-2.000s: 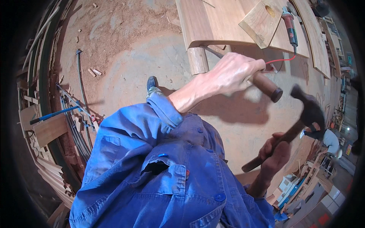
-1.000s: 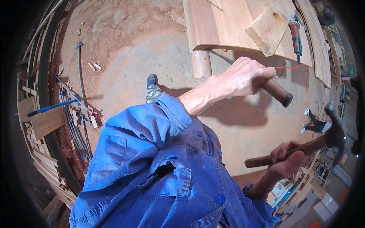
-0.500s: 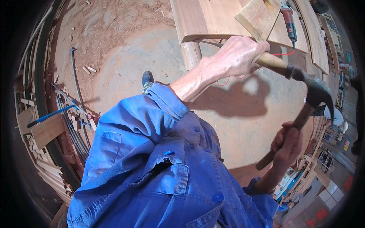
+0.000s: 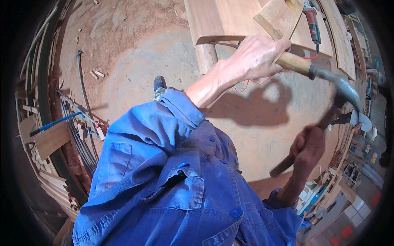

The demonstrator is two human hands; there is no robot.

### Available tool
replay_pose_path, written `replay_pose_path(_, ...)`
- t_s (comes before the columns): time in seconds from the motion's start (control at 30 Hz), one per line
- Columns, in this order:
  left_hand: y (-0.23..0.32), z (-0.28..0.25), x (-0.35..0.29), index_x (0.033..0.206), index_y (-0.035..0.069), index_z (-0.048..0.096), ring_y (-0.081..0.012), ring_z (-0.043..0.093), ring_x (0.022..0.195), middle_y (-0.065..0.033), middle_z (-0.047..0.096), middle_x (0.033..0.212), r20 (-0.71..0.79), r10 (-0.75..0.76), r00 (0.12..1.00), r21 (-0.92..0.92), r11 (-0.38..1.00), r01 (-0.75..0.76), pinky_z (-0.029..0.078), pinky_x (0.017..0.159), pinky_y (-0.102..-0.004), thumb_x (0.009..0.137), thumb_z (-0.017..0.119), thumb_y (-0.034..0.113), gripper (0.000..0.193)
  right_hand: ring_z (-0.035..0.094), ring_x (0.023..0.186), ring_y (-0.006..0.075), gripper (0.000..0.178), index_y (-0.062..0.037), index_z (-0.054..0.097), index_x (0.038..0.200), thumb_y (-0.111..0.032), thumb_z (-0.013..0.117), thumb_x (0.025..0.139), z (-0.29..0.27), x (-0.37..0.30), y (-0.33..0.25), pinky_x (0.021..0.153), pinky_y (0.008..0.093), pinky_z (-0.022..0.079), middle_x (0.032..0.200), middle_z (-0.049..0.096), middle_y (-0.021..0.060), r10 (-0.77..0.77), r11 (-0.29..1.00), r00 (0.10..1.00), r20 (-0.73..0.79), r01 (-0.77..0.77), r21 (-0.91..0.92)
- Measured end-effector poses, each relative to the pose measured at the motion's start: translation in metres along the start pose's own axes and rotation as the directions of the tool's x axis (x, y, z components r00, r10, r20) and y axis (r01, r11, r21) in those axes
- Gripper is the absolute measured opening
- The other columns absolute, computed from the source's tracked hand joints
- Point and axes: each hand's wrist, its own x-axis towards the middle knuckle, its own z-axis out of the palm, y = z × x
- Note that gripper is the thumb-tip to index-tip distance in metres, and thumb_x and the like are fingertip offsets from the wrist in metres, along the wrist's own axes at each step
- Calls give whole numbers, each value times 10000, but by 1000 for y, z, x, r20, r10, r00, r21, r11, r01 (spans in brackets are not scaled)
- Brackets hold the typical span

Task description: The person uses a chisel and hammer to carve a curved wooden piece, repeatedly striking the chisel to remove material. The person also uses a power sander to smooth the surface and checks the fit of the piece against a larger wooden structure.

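Note:
My left hand point(image 4: 260, 57) is closed around a wooden-handled chisel point(image 4: 294, 64). A metal ring caps the handle's end, and the blade is hidden behind my fingers. The fist is close to the corner of a wooden piece with a hole point(image 4: 281, 18), which lies on a wide wooden board point(image 4: 230, 20). My right hand point(image 4: 310, 145) grips the wooden handle of a claw hammer point(image 4: 344, 91), lower on the right. The hammer's head, slightly blurred, is at the ringed end of the chisel handle; whether they touch I cannot tell.
A red and black handheld power tool point(image 4: 312, 26) with a red cord point(image 4: 246, 85) lies on the board at top right. Wood offcuts point(image 4: 97, 75) are scattered on the dusty floor. Metal rods point(image 4: 82, 82) and stacked boards point(image 4: 51, 143) are at left.
The hammer has moved slightly up in view and its handle end has shifted left, with my right hand rising along with it. My left hand keeps its grip on the chisel, turned slightly.

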Motion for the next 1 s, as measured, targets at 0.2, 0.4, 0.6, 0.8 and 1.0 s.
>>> replay_pose_path(0.2,1,23,-27,974,85,565,-357,659,686,-154,625,669,-44,34,998,-40,999,-36,498,610,-456,701,679,90,295,328,442,24,360,-41,494,1024,-382,385,1057,-28,-15,5,395,181,259,618,400,-26,75,996,997,18,-75,37)
replay_pose_path(0.4,13,24,-14,912,121,596,-327,664,620,-129,642,660,-27,160,987,-156,974,-162,524,563,-416,692,719,124,252,334,416,42,388,-35,482,1035,-401,356,1059,-37,-21,24,375,193,290,611,392,-17,139,979,989,-42,-131,159)
replay_pose_path(0.6,-13,32,5,1011,74,634,-328,676,682,-144,655,682,-13,93,996,99,991,-91,530,625,-422,697,754,156,346,335,411,42,397,-30,485,1048,-408,364,1057,-40,-23,31,373,192,294,614,393,-20,163,976,987,-11,-160,148)
replay_pose_path(0.8,-21,32,10,1021,70,635,-340,674,701,-161,655,693,-44,81,996,88,993,-77,522,623,-435,680,749,138,366,355,434,49,407,-30,494,1070,-412,352,1057,-30,-15,20,379,195,296,635,410,-17,103,984,991,-86,-89,155)
replay_pose_path(1.0,-20,36,8,997,79,632,-344,672,699,-155,655,691,10,37,999,122,992,-37,516,622,-443,670,773,160,365,329,463,37,320,-57,487,1032,-353,370,1061,-5,4,13,408,205,283,629,383,-23,58,998,998,38,-59,15)
